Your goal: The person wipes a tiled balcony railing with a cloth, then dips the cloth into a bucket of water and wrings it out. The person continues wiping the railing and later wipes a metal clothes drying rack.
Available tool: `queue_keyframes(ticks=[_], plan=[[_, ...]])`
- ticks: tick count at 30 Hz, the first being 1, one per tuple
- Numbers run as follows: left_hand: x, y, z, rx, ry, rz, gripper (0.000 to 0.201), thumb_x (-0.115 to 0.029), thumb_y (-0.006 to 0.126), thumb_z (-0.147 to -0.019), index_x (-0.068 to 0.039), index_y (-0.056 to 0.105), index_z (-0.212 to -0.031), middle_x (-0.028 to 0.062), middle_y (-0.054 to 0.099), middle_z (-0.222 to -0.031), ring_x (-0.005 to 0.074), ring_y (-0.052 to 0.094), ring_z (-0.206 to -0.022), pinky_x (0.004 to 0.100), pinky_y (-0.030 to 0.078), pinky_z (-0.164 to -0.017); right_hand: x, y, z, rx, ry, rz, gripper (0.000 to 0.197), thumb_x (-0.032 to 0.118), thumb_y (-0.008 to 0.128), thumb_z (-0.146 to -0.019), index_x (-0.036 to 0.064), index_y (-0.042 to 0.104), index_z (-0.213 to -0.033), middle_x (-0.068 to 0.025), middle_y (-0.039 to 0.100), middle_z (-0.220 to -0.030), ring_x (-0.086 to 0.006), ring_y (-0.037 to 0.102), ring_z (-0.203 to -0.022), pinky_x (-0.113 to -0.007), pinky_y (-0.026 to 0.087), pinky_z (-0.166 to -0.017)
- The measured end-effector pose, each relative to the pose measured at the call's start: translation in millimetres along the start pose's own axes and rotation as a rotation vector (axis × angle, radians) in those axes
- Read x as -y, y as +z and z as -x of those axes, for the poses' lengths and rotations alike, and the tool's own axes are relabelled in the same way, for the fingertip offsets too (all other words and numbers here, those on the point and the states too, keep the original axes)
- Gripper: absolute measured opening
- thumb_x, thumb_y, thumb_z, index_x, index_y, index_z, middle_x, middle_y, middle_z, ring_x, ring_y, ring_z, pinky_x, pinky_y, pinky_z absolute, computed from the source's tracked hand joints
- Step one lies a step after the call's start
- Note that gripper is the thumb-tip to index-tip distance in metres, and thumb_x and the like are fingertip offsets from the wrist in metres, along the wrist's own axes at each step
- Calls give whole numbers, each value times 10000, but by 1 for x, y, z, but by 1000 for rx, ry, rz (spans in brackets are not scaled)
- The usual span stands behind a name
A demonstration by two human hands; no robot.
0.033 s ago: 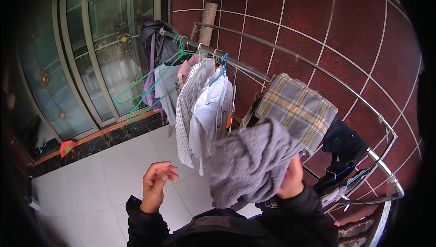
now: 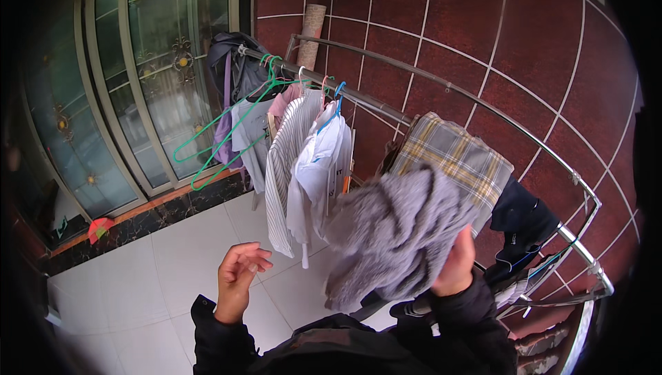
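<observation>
A bunched grey fluffy cloth [image 2: 396, 233] is held up in front of me. My right hand [image 2: 456, 264] grips it from its right side, with most of the fingers hidden behind the folds. To the left of the cloth, my left hand [image 2: 238, 275] is raised above the floor with nothing in it, its fingers loosely bent and apart. Beyond the cloth, a grey and yellow plaid cloth [image 2: 455, 158] lies folded over the metal rack [image 2: 372, 102]. A white shirt [image 2: 321, 151] on a blue hanger hangs to its left.
Beside the white shirt hang a striped shirt [image 2: 283, 175] and green hangers [image 2: 231, 123]. Dark clothing [image 2: 520, 223] drapes over the rack's right end. A tiled red wall [image 2: 552, 64] stands behind; glass sliding doors [image 2: 110, 99] are at the left, above white floor tiles [image 2: 131, 285].
The grey cloth and my right hand have shifted slightly to the right, and the cloth's folds have turned a little. My left hand stays nearly where it was.
</observation>
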State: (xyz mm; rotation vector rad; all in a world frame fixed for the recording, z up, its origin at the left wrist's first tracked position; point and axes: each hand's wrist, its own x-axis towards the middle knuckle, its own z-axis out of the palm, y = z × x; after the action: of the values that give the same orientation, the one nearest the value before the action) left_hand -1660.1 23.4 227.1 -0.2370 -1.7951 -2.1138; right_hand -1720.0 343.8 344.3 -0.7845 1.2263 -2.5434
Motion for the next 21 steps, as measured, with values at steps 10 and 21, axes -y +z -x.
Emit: queue_keyframes(ticks=[10, 21], plan=[[12, 35, -198, 109, 482, -510, 381, -119, 756, -833, -43, 610, -1177, 106, 671, -978, 228, 648, -906, 336, 499, -806, 131, 35, -205, -305, -516, 727, 506, 407, 400, -1076, -34, 581, -1244, -150, 683, -1102, -212, 696, -923, -328, 588, -810], [58, 69, -367, 424, 94, -813, 620, -498, 760, -813, -7, 583, -1149, 184, 693, -1037, 339, 686, -971, 422, 539, -825, 5, -98, -310, 92, -226, 2101, 536, 74, 660, -856, -15, 452, -1341, -217, 532, -1038, -422, 573, -995, -477, 486, -915]])
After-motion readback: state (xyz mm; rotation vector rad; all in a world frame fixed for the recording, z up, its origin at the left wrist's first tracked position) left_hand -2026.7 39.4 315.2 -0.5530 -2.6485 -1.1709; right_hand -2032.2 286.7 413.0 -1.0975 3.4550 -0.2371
